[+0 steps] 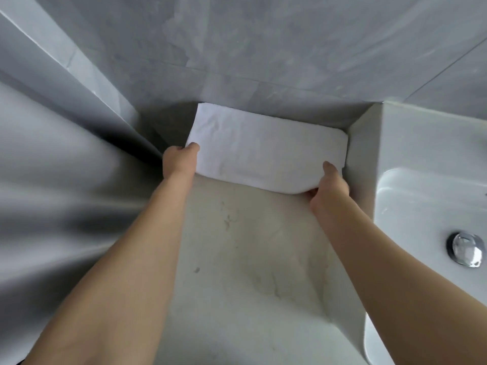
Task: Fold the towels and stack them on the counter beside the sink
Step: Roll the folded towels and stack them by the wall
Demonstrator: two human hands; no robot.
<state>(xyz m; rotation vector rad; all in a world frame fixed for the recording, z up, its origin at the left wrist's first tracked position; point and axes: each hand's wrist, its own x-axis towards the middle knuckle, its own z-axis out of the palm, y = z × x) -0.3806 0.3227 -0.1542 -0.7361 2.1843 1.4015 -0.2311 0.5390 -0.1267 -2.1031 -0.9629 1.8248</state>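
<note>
Grey marbled wall (263, 48) tiles close off the far end of the counter (237, 259), a pale, faintly stained stone strip running away from me. Its right edge meets the raised white rim of the sink (411, 196), glossy ceramic with a chrome drain (467, 252); to the left a blurred grey wall. I see the towel (263, 148), white, soft, folded into a thick rectangle, lying at the far end against the wall, its right end just beside the sink rim. My left hand (179, 162) pinches its near left corner; my right hand (329, 188) grips the near right edge, thumb on top. Bare counter stretches between my forearms.
</note>
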